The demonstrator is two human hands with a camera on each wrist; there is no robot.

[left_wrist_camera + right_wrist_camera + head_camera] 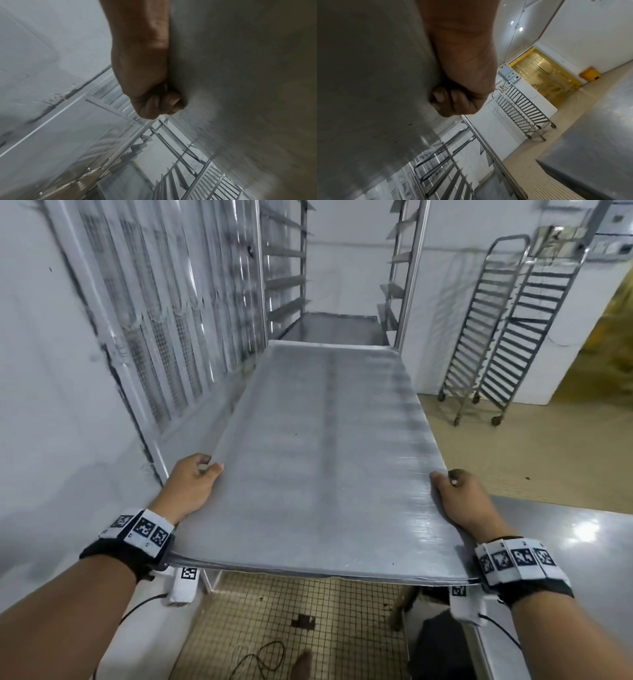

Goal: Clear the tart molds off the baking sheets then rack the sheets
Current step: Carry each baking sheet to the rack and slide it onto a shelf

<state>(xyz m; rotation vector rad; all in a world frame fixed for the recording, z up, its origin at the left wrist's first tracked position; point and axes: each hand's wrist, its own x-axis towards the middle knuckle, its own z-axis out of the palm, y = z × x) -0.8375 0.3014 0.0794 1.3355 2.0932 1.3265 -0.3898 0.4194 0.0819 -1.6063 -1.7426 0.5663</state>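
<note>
A large bare metal baking sheet [325, 460] is held level in front of me, its far end at the mouth of a tall sheet rack [342, 285]. My left hand [197, 477] grips the sheet's left edge, thumb on top and fingers curled under. My right hand [455, 491] grips the right edge the same way. From below, the left wrist view shows the left hand's fingers [159, 104] curled against the sheet's underside [240, 81]; the right wrist view shows the right hand's fingers [452, 100] under the sheet [368, 81]. No tart molds are in view.
Another sheet [335, 328] lies on a rack slide just beyond the held sheet. A white wall with a metal grille [154, 320] runs close on the left. A steel table [565, 542] is at my right. Two empty wheeled racks [496, 337] stand at the back right.
</note>
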